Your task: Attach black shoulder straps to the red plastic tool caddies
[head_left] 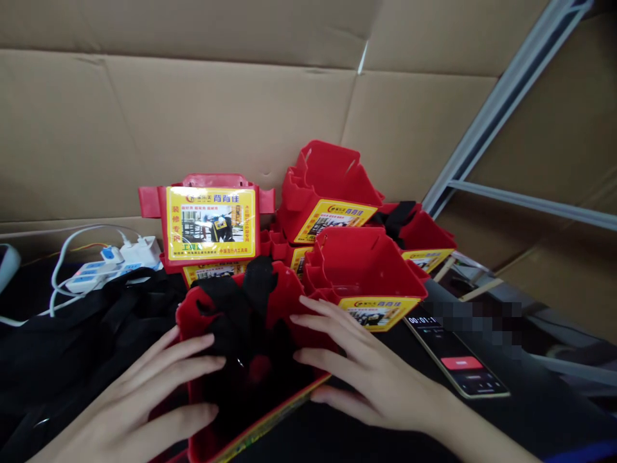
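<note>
A red plastic tool box is tilted toward me at the front, with a black strap over its back rim and down inside. My left hand grips its left wall, fingers hooked over the edge. On the opposite side my right hand holds the right wall, its fingertips reaching over the rim. The dark inside is mostly in shadow. Just behind my right fingers sits another red tool box with a yellow label.
More red boxes are piled against the cardboard wall; one shows its label face-on. Black straps lie heaped at left beside a white power strip with cables. A phone running a timer lies at right, near a metal frame.
</note>
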Demonstrator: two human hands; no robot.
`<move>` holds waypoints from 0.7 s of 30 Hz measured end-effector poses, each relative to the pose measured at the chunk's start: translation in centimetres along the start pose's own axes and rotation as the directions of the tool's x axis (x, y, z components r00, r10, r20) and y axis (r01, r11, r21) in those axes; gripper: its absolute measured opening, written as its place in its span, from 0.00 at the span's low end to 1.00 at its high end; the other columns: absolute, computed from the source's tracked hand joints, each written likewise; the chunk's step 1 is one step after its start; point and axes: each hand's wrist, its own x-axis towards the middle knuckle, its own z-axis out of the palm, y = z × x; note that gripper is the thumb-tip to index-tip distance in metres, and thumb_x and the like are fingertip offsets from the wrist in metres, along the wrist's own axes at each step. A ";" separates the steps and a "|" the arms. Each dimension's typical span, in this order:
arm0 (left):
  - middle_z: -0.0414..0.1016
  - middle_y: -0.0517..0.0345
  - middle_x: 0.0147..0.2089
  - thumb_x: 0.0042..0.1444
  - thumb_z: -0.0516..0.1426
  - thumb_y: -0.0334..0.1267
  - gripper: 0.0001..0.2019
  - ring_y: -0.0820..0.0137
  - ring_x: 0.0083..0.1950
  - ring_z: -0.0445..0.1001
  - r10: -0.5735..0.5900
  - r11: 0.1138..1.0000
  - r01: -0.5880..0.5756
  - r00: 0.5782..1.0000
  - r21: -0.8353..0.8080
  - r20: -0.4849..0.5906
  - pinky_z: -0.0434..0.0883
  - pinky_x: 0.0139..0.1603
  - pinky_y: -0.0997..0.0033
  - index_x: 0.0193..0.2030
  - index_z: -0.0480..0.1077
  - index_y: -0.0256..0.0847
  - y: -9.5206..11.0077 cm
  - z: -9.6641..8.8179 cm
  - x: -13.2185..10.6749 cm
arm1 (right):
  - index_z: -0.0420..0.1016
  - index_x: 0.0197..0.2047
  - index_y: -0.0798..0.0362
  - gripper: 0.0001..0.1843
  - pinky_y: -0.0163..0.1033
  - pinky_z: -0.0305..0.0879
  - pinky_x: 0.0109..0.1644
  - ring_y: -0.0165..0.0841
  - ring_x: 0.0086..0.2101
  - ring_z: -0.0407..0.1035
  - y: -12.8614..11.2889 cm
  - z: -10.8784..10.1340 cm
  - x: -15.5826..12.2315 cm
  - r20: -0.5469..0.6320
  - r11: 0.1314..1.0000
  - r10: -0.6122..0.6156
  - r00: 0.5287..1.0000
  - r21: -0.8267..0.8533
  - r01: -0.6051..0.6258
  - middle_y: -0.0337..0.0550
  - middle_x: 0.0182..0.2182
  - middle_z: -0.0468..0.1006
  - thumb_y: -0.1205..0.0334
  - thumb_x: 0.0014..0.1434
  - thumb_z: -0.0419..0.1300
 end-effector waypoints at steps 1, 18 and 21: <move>0.69 0.59 0.60 0.54 0.59 0.40 0.18 0.57 0.63 0.64 -0.016 1.000 0.016 1.000 -0.010 0.018 0.68 0.59 0.54 0.53 0.69 0.54 -0.2 0.3 -0.6 | 0.75 0.46 0.51 0.13 0.51 0.53 0.64 0.41 0.63 0.52 0.0 0.6 -0.4 -0.027 1.000 -0.005 1.000 -0.004 0.005 0.50 0.54 0.70 0.57 0.57 0.60; 0.39 0.48 0.72 0.54 0.52 0.35 0.31 0.44 0.69 0.47 -0.264 0.947 0.218 0.947 -0.236 -0.184 0.64 0.58 0.39 0.65 0.50 0.50 -1.5 5.3 -3.7 | 0.71 0.47 0.50 0.15 0.52 0.51 0.64 0.40 0.59 0.59 -0.6 4.1 -1.8 -0.313 1.000 0.003 0.950 -0.010 -0.007 0.47 0.50 0.74 0.62 0.55 0.62; 0.39 0.47 0.72 0.55 0.50 0.33 0.30 0.45 0.69 0.47 -0.323 0.929 0.275 0.929 -0.248 -0.178 0.64 0.58 0.39 0.65 0.48 0.50 -1.6 5.2 -3.7 | 0.68 0.47 0.52 0.18 0.52 0.58 0.61 0.42 0.60 0.57 -0.4 4.5 -2.1 -0.369 1.000 0.024 0.929 0.017 -0.019 0.52 0.53 0.69 0.63 0.53 0.64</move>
